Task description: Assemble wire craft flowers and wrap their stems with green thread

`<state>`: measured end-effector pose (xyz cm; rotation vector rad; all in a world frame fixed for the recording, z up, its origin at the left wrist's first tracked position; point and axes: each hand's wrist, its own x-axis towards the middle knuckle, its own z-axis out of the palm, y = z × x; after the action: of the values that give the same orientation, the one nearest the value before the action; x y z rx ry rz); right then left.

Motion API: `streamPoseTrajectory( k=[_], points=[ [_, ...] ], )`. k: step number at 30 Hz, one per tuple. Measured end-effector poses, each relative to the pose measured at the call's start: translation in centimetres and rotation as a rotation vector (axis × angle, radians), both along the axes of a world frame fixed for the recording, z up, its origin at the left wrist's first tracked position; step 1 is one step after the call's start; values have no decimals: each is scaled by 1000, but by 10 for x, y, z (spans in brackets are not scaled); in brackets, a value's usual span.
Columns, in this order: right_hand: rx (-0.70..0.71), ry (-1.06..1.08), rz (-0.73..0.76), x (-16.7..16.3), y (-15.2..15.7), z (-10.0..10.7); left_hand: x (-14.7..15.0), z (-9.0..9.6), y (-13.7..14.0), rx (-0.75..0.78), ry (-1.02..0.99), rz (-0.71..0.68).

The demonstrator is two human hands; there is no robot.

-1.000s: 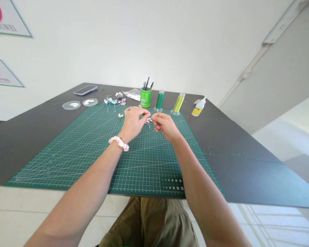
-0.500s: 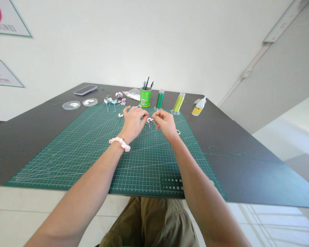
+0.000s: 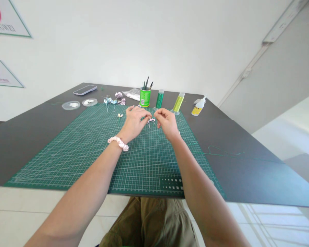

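Over the far part of the green cutting mat [image 3: 74,161], my left hand [image 3: 135,122] and my right hand [image 3: 167,122] meet with their fingertips nearly touching. Both are closed in a pinch. A small pink flower [image 3: 151,120] with thin stems hanging down shows between and just below the fingertips. My left thumb and forefinger are at its left side. What my right fingers pinch is too small to make out. A pale scrunchie [image 3: 118,143] circles my left wrist. A small cream flower [image 3: 119,115] lies on the mat left of my left hand.
Behind the hands stand a green can [image 3: 145,97] of tools, a dark green thread spool [image 3: 159,99] and a yellow-green spool [image 3: 179,103]. A glue bottle [image 3: 198,107] is at right. Blue flowers [image 3: 110,101], shallow dishes [image 3: 71,105] and a phone [image 3: 85,90] lie at left.
Both hands have shifted very slightly to the right, with the pink flower between them. The fingertips stay close together in a pinch.
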<state>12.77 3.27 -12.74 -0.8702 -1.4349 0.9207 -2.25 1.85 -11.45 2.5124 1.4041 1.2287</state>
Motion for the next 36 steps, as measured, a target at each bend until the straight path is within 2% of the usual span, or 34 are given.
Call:
streamPoseTrajectory(
  k=[9,18,21,26,36],
  points=[
    [-213,188,211,-2,0,-5,-1,2,-1,37,-120,-34],
    [-242,161,224,-8,-4,-4,-2,-2,2,66,-182,85],
    [-207,121,209,-10,-4,-5,-1,-3,2,70,-181,123],
    [-115,-34,98,-11,-4,-6,-1,-3,2,55,-140,163],
    [239,-236,-123,-9,-9,-6,-1,-7,5,71,-104,150]
  ],
)
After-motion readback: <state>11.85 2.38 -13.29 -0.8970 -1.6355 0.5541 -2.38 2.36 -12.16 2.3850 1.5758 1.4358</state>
